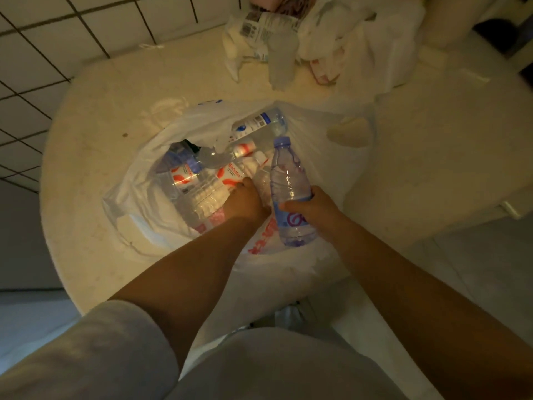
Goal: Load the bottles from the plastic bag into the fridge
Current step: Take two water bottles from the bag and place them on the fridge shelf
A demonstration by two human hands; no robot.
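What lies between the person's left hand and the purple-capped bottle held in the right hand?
In the head view, a clear ribbed bottle lies in the bag between the left hand and the purple-capped bottle gripped by the right hand.

Both bare forearms reach forward and down; the left hand has its fingers curled downward, and the right hand grips a bottle.

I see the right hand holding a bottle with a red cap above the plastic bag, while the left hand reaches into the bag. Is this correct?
Not quite: the head view shows the cap of the bottle in the right hand is pale blue-purple, not red. The rest holds: the left hand reaches into the plastic bag.
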